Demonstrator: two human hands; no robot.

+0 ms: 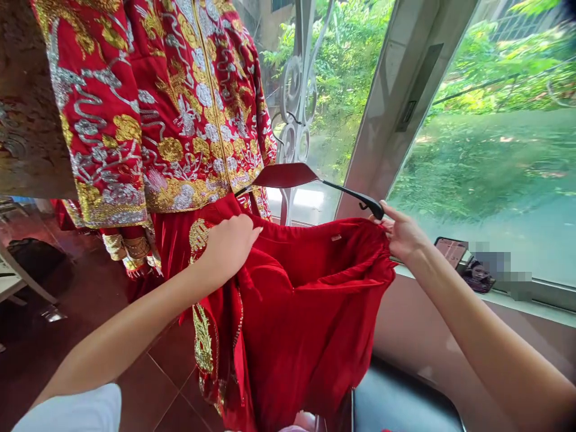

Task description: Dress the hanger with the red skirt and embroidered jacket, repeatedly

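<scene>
A red skirt (310, 330) with an elastic waistband and gold embroidery hangs from a black hanger (348, 191). My left hand (231, 246) is closed on the skirt's waist near the hanger's left side, its fingertips partly hidden. At the other end, my right hand (402, 231) pinches the gathered waistband beside the hanger's tip, its thumb near that tip. Between both hands the waist opening gapes, showing a small white label inside. Behind the skirt hangs a red jacket (198, 108) covered in gold and silver embroidery.
A white scrolled metal grille (297, 90) stands before the windows, where the hanger's hook is. Phone-like items (452, 251) lie on the sill at right. Below is a dark padded seat (400, 399). A pale chair (27, 276) stands on the tiled floor at left.
</scene>
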